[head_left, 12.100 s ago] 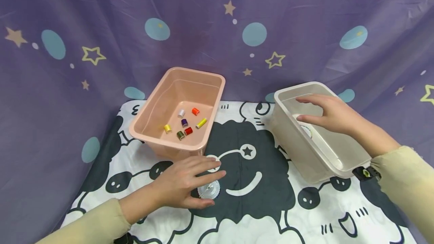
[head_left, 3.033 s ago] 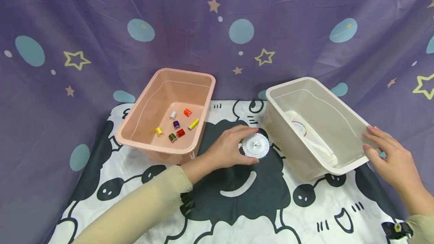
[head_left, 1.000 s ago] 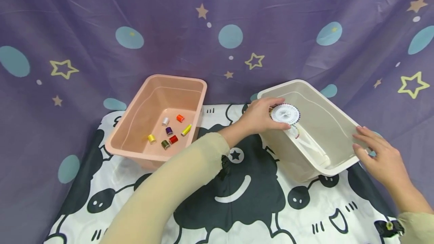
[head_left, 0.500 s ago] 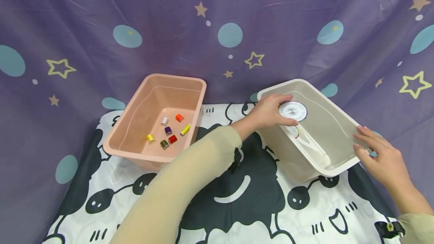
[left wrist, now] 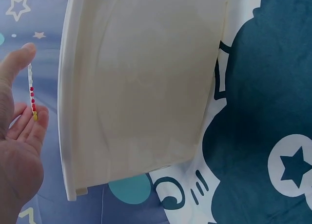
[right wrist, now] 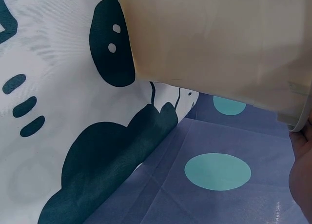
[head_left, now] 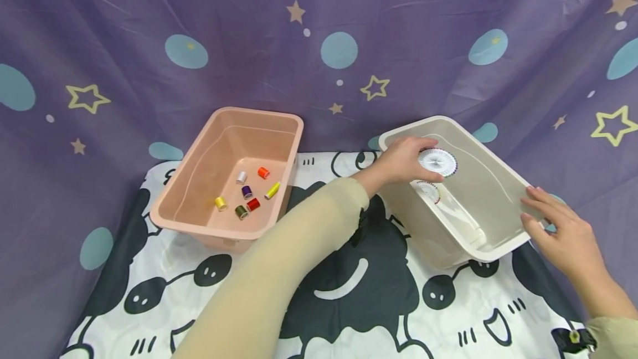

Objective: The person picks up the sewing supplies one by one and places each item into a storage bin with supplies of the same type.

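Note:
My left hand pinches a white wheel of sewing pins by its edge, thumb and fingertips on either side. It reaches over the left rim of the beige bin, and the wheel is above the bin's inside. In the left wrist view the wheel appears edge-on, with red and yellow pin heads. A second pin wheel lies on the bin floor. My right hand rests on the bin's right rim, fingers extended over it; the right wrist view shows only part of this hand at its edge.
At the left stands a pink bin containing several small thread spools in different colours. Both bins stand on a table with a black-and-white cartoon cloth. A purple curtain hangs behind them.
A pin wheel that lay on the cloth was picked up by my left hand and carried rightward over the beige bin. My right hand went from above that bin to its right rim.

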### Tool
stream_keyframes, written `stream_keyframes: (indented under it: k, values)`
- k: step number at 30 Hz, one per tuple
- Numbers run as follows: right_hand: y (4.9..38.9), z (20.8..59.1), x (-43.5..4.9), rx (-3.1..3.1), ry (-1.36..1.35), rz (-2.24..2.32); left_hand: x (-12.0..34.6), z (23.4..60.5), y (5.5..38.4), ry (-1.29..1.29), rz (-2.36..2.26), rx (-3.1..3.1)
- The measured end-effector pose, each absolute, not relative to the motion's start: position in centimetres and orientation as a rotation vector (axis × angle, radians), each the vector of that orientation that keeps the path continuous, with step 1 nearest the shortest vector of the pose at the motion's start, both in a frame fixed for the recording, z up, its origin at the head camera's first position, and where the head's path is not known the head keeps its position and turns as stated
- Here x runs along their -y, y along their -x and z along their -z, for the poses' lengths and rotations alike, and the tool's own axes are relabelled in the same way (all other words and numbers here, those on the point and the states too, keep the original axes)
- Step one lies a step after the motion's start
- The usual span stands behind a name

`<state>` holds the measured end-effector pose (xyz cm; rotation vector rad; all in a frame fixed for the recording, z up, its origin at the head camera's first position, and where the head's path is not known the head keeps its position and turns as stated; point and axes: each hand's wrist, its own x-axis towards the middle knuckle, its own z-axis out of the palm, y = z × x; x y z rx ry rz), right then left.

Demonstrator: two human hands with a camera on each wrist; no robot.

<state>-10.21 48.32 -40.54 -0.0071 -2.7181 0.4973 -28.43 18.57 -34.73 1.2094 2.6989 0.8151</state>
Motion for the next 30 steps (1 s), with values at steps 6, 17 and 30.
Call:
stream_keyframes:
  k: [6,17,30]
  values:
    - [10.2,40.5,-48.3,2.711,-0.001,-0.496,-19.0,34.6,28.7,-1.206,-0.765,-2.683]
    - [10.0,40.5,-48.2,2.727,0.010,-0.511,-20.3,35.1,29.3,-1.179,-0.688,-2.623]
    - [10.0,40.5,-48.2,2.728,0.016,-0.488,-20.9,35.2,29.1,-1.199,-0.590,-2.577]
